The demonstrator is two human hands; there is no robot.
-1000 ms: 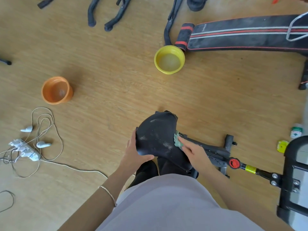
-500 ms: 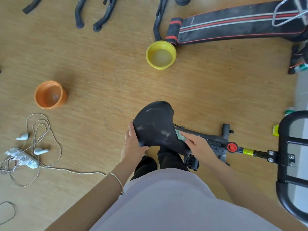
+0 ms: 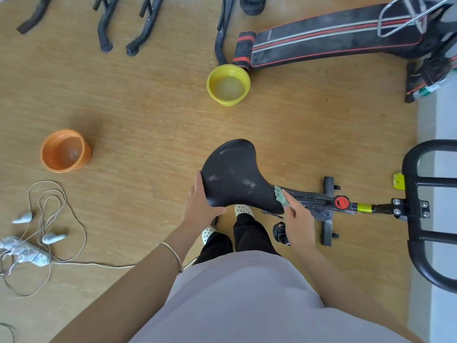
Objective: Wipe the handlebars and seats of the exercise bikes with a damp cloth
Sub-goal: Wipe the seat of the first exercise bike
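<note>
Head camera looks straight down on a person standing at the black seat [image 3: 235, 177] of an exercise bike. The left hand [image 3: 201, 204] is clasped on the wide rear edge of the seat, thumb under the rim and fingers along the side; I judge that it holds the seat steady so that it does not turn or rock under the rubbing. The right hand [image 3: 298, 220] presses a small greenish cloth [image 3: 280, 195] against the narrow nose of the seat, fingers stretched flat over it, so the cloth is pinned between fingers and seat more than gripped in a fist. How much of the cloth is folded under the palm is hidden, so its real size I cannot tell.

Pale dusty streaks lie on the seat top between the two hands, so this seat seems only partly wiped, and the strokes probably need to come back toward the left hand. Beyond the right hand the bike frame runs out to a red knob [image 3: 342, 202] and a black handlebar loop [image 3: 410, 219], which looks not yet treated.

Ahead of the hands a yellow bowl [image 3: 228, 84] with cloudy water stands on the wooden floor [image 3: 148, 107], likely kept near for wetting the cloth. An orange bowl [image 3: 64, 151] stands well away from the left hand.
</note>
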